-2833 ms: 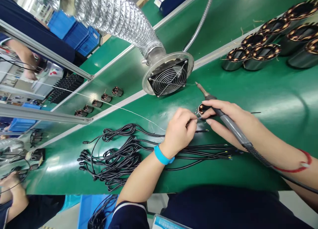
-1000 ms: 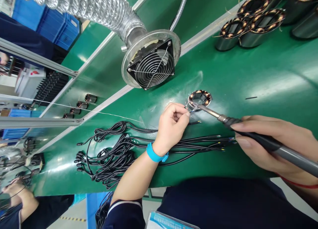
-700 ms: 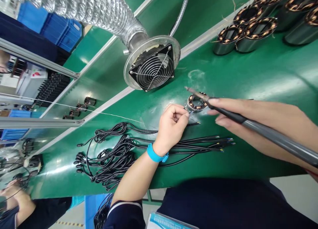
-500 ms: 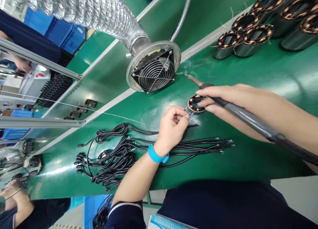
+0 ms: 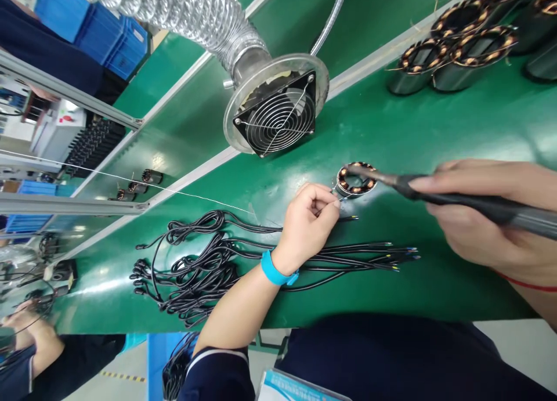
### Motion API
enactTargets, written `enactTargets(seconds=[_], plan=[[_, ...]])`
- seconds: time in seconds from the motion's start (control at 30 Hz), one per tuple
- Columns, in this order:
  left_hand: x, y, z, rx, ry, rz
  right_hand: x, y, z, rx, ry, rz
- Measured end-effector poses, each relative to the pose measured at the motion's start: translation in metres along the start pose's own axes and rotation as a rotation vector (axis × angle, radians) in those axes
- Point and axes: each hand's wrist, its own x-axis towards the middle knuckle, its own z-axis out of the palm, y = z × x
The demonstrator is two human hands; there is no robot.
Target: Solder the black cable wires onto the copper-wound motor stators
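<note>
A motor stator (image 5: 369,187) with a ring of copper windings stands on the green bench. At its left edge my left hand (image 5: 311,215) is closed in a pinch, and thin wires (image 5: 343,198) run between the fingertips and the stator. What lies deeper between those fingers is hidden. My right hand (image 5: 483,215) is wrapped around a soldering iron (image 5: 418,187) with a black handle. The iron points left, and its blurred tip appears over the top of the ring; contact cannot be made out. Under my left forearm lie several black cables (image 5: 209,273) with bared coloured ends pointing right.
A fume extractor fan (image 5: 278,119) on a foil duct (image 5: 209,26) hangs above the bench. Several more stators (image 5: 472,53) stand at the upper right. A thin white strand (image 5: 174,189) stretches from the left toward my left hand. Another person's hands (image 5: 32,322) are at the lower left.
My right hand has moved right, away from the stator, and the iron's tip has swung from beyond the stator to over its ring. My left hand keeps its pinch beside the stator.
</note>
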Motion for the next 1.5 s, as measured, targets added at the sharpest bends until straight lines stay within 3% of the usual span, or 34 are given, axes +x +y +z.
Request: enactTargets(seconds=[0.13,0.27,0.73,0.97,1.07,1.23,1.37,1.5], plan=[[-0.001,0.0,0.0,0.012,0.003,-0.009,-0.001,0.007,-0.008,0.172,-0.115,-0.083],[-0.001,0.0,0.0,0.005,0.008,-0.002,0.005,0.005,-0.005,0.124,-0.108,-0.125],[-0.001,-0.002,0.001,-0.028,0.012,0.022,0.009,0.004,-0.007,0.183,-0.109,-0.114],[-0.001,-0.001,0.001,-0.042,0.021,-0.005,-0.01,0.017,-0.011,0.199,-0.061,0.014],[-0.001,0.0,0.001,-0.042,0.026,-0.03,-0.012,0.014,-0.005,0.11,-0.074,-0.008],[-0.001,0.0,0.001,-0.065,0.028,-0.04,-0.005,0.005,0.019,-0.093,0.09,0.084],[0.0,0.001,0.002,-0.086,0.03,-0.034,-0.001,0.007,0.027,0.019,0.018,0.145],[0.0,0.001,0.002,-0.093,0.03,-0.025,0.002,0.013,0.027,-0.043,-0.098,0.064]])
